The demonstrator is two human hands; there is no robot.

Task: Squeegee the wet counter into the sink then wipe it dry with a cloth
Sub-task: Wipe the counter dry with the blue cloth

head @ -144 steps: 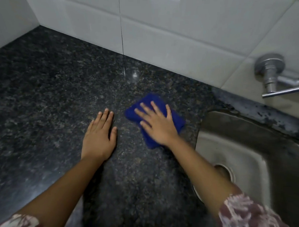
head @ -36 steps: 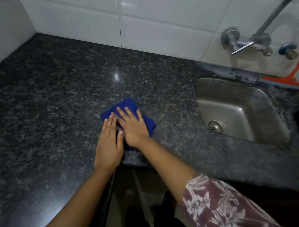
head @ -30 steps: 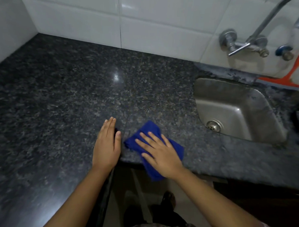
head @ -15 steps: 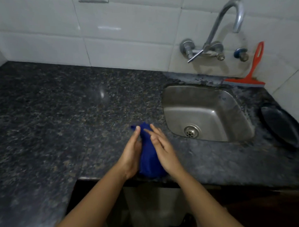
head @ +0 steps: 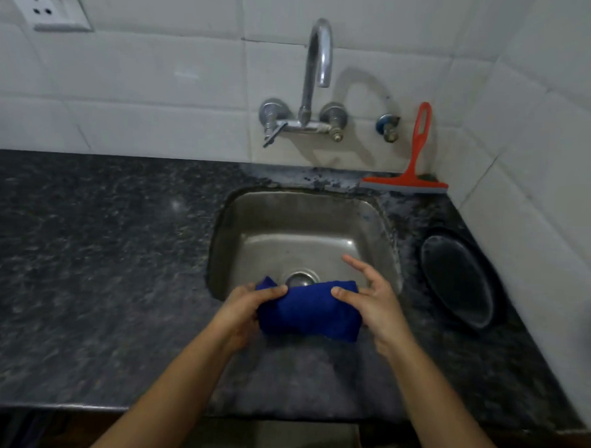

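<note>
A folded blue cloth (head: 309,312) is held between both hands over the near rim of the steel sink (head: 387,228). My left hand (head: 246,309) grips its left end. My right hand (head: 373,300) holds its right end with the thumb on the cloth and the other fingers spread above the basin. The dark speckled counter (head: 92,265) stretches to the left of the sink. A red squeegee (head: 409,174) leans against the tiled wall behind the sink's right corner, touched by neither hand.
A chrome tap (head: 314,72) juts from the white tiled wall above the sink. A dark oval plate (head: 459,281) lies on the counter right of the sink, by the side wall. A wall socket (head: 46,4) sits at top left. The counter's front edge runs below my forearms.
The cloth came off the counter, where my right hand was wiping with it. Both hands gathered it and carried it right, over the sink's near edge. The view shifted towards the sink.
</note>
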